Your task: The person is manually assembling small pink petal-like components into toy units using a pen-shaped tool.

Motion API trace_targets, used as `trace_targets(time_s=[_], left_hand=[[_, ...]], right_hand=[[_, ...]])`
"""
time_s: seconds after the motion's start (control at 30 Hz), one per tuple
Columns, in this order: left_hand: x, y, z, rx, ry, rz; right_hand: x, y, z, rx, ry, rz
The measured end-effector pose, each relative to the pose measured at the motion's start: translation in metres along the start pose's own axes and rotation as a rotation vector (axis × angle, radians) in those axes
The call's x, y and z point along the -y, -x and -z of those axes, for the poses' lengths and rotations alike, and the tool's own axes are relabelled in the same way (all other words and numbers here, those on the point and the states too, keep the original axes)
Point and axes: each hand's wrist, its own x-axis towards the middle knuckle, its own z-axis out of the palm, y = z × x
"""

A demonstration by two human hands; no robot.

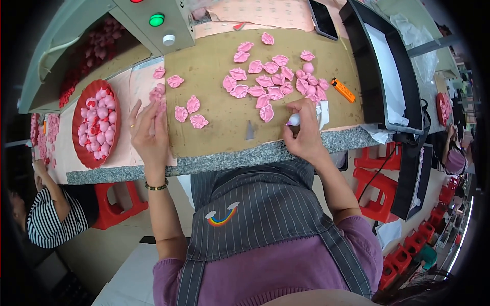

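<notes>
My left hand (149,130), a ring on one finger, is over the left part of the brown work mat. Its thumb and forefinger pinch a slightly blurred pink shell-shaped piece (157,93); the other fingers are spread. In my right hand (307,132), near the table's front edge, is a small white squeeze bottle (323,114), its purplish tip toward the left. Several pink petal-like pieces (265,81) lie in a group beyond my right hand, some beside round pink balls (308,68). A few more pink pieces (198,121) lie just right of my left hand.
A red basket (77,137) of pink balls stands left. Behind it is a grey machine (176,28) with a green light. An orange cutter (343,90), a small metal blade (249,130), a phone (323,19) and a black tray (365,76) are on the table. Another person (56,214) sits left.
</notes>
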Motion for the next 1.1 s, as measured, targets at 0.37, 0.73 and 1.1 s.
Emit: trace_targets(time_s=[0.37, 0.73, 1.1], left_hand=[[-0.142, -0.008, -0.067, 0.279, 0.574, -0.207], [-0.180, -0.052, -0.178, 0.569, 0.357, -0.533], [-0.185, -0.061, -0.188, 0.639, 0.301, -0.549]], right_hand=[[-0.049, 0.035, 0.057, -0.159, 0.398, -0.253], [-0.061, -0.005, 0.075, -0.307, -0.486, -0.444], [-0.136, -0.069, 0.065, -0.220, 0.096, -0.557]])
